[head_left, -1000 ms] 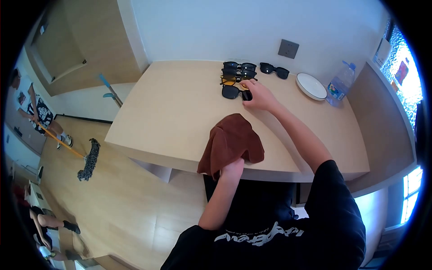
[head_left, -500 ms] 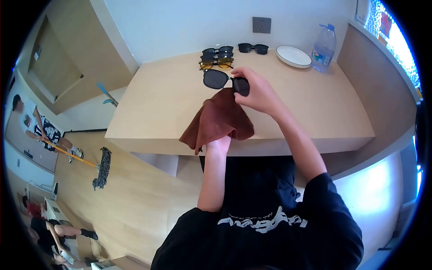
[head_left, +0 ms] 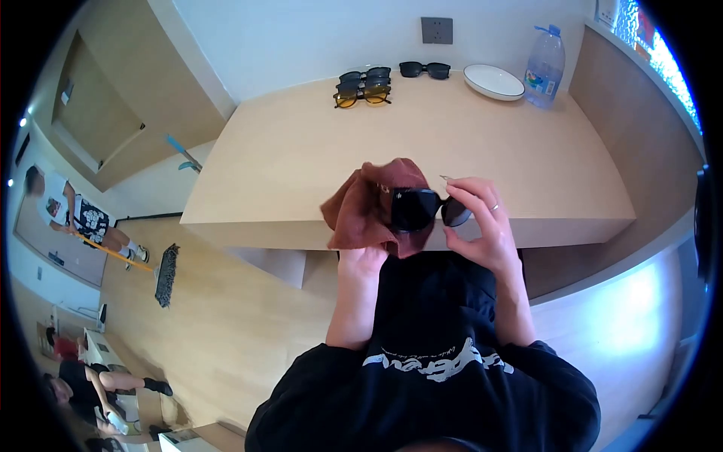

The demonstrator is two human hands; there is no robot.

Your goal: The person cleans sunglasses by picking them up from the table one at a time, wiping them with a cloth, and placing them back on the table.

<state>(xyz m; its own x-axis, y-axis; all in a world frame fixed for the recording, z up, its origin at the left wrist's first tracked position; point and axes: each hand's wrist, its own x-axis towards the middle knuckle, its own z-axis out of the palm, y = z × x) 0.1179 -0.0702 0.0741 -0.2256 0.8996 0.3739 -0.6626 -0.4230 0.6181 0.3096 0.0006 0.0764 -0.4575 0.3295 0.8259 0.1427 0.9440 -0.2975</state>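
Observation:
Black sunglasses (head_left: 415, 209) with dark lenses are held over the table's front edge. My right hand (head_left: 489, 230) grips them by one lens side, thumb below and fingers above. A brown cloth (head_left: 354, 211) drapes over my left hand (head_left: 364, 261), hiding its fingers and leaving the palm heel in sight. The cloth lies behind and against the other lens, held up by that hand. Farther back on the table (head_left: 301, 166), several more glasses rest: a row with yellow-lensed glasses (head_left: 361, 96) at the front, and a separate dark pair (head_left: 424, 70).
A white plate (head_left: 493, 81) and a clear plastic bottle (head_left: 544, 68) stand at the table's back right, below a wall socket (head_left: 437, 30). A wooden side panel (head_left: 633, 113) bounds the right. On the left, a person holds a mop (head_left: 166, 276); another sits lower down.
My right hand has drawn the sunglasses toward me, away from the row of glasses. One lens now meets the cloth, which is bunched up around my left hand.

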